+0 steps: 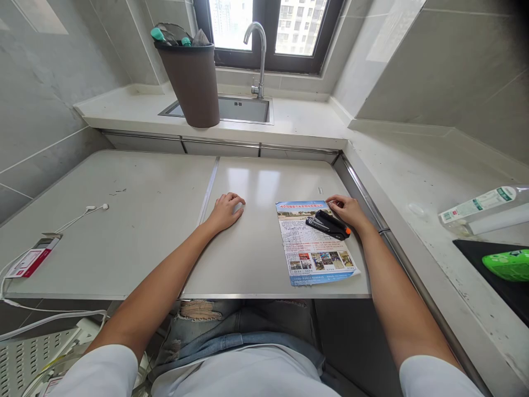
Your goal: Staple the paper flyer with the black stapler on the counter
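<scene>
My left hand point(226, 211) rests on the white folding table point(165, 220), holding nothing, its fingers loosely curved and apart. Over to the right, my right hand point(347, 210) lies at the upper right corner of a printed leaflet point(297, 242), fingers bent and pointing left. Nothing shows in its grasp. On the leaflet sits a black stapler point(328, 224) with an orange tip, just below my right fingertips. A loose staple strip point(320, 191) lies above the leaflet.
White earphones point(97, 208) and a red-and-white box point(35, 257) lie at the table's left. Beyond stand a brown bin point(192, 82), a sink point(248, 110) and a tap point(262, 60). The right counter holds a clear bottle point(479, 205) and a green packet point(506, 265).
</scene>
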